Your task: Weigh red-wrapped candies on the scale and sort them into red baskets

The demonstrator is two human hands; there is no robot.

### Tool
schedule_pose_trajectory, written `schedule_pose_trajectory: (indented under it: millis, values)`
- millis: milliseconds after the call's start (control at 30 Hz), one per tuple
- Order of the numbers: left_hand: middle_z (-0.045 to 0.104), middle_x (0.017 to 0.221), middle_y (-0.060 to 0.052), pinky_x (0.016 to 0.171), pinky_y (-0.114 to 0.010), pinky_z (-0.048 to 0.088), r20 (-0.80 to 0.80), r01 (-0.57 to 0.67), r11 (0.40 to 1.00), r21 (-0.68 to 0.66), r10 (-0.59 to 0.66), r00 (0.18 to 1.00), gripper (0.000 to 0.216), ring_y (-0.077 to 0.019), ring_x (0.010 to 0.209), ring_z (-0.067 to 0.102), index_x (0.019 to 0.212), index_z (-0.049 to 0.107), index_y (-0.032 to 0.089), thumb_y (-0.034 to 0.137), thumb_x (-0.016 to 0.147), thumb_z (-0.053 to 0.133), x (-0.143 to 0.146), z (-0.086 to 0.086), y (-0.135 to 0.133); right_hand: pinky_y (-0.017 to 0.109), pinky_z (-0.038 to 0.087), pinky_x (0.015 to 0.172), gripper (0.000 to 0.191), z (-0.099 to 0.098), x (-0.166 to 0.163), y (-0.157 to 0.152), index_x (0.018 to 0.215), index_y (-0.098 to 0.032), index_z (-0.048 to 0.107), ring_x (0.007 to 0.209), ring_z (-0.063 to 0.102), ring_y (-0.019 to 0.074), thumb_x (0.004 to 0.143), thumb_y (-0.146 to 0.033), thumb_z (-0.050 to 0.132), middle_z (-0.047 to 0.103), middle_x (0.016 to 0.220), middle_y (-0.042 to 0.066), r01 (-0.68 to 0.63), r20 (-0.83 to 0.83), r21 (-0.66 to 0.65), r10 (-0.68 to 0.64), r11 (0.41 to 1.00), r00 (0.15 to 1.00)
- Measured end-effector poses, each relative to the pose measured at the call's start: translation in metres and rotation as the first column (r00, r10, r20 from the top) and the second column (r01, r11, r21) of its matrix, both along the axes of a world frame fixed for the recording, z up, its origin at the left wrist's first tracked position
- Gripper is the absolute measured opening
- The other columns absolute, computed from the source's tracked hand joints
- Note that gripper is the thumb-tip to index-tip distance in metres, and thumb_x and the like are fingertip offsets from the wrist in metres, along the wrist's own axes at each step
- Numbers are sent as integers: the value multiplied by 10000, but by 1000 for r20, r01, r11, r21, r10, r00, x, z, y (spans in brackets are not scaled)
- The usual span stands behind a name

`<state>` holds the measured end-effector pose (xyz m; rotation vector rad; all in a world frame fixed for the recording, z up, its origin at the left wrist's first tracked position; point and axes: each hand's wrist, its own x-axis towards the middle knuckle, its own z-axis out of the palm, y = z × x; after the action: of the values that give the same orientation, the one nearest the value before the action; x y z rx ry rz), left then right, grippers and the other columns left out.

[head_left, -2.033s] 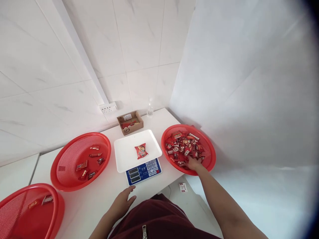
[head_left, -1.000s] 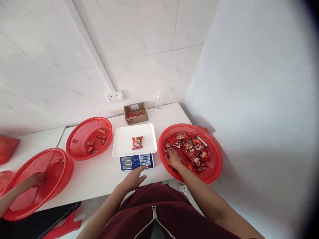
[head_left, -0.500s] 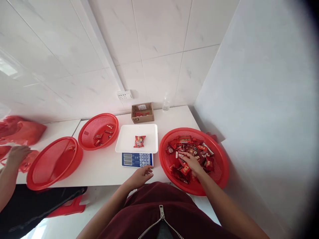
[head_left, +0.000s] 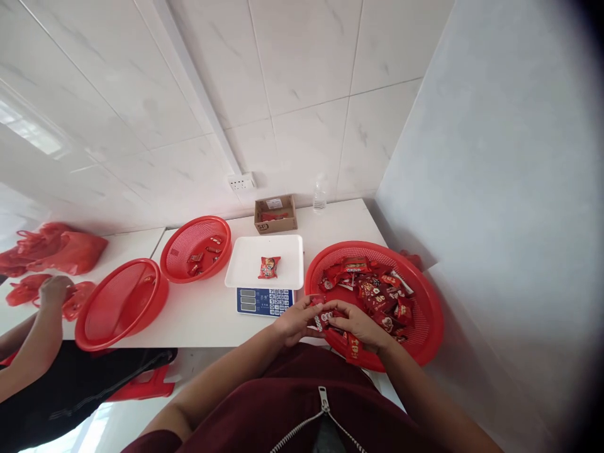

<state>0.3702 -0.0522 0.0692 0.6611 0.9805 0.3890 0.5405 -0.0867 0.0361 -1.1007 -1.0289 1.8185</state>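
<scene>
Over the near left rim of a red plastic basket [head_left: 436,321], my two hands meet. My left hand [head_left: 295,321] is closed on a red snack packet [head_left: 319,318] with white print. My right hand [head_left: 359,326] is closed on the same side of the bunch, and a second red packet [head_left: 353,348] with gold lettering hangs below its fingers. Many red wrapped snacks [head_left: 377,292] fill the middle of the basket. To the left, a single red packet [head_left: 269,268] lies on the white tray [head_left: 240,270] of a blue digital scale [head_left: 259,302].
Two more red baskets [head_left: 177,251] [head_left: 89,330] stand left on the white table, with a few packets inside. Behind the scale are a small cardboard box [head_left: 276,223] and a clear bottle [head_left: 319,198]. Another person's hand [head_left: 54,292] touches red plastic bags [head_left: 80,251] at far left.
My right hand has lifted red packets from the basket and moved left toward me. My left hand has moved right and now grips a packet beside it. The view has shifted slightly.
</scene>
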Motion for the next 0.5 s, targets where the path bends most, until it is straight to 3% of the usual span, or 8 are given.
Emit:
schedule_pose_trajectory:
  millis: [133, 267, 400, 500]
  values:
    - [597, 790, 17, 658, -308, 500, -22, -87, 996, -17, 87, 996, 434, -113, 643, 596, 963, 498, 215, 441, 664, 717, -6, -7, 1, 303, 449, 772, 350, -6, -7, -5, 949, -190, 640, 772, 596, 147, 642, -336, 719, 673, 880, 12, 62, -69, -130, -71, 990, 995]
    - [590, 863, 0, 682, -344, 510, -46, -37, 999, 36, 39, 998, 452, -112, 681, 587, 992, 501, 213, 459, 672, 705, -12, -5, 0, 299, 453, 751, 382, -9, -18, -7, 919, -190, 642, 766, 606, 155, 587, -339, 757, 683, 849, 10, 130, -71, -199, -147, 971, 987]
    - [591, 834, 4, 640, -289, 501, -90, -48, 991, 124, 59, 994, 481, -100, 663, 574, 977, 503, 189, 319, 600, 772, -19, -3, -3, 278, 463, 754, 380, -6, -33, -5, 901, -192, 643, 789, 620, 149, 569, -319, 776, 694, 882, 22, 154, -110, -223, -182, 963, 977]
    - [605, 847, -5, 604, -255, 492, -80, -113, 984, 138, 125, 989, 460, -101, 661, 584, 968, 503, 180, 266, 599, 763, -29, -6, -1, 206, 453, 561, 440, -6, -42, -5, 986, -218, 613, 621, 596, 104, 579, -280, 769, 687, 773, -12, 190, -128, -306, -239, 933, 963]
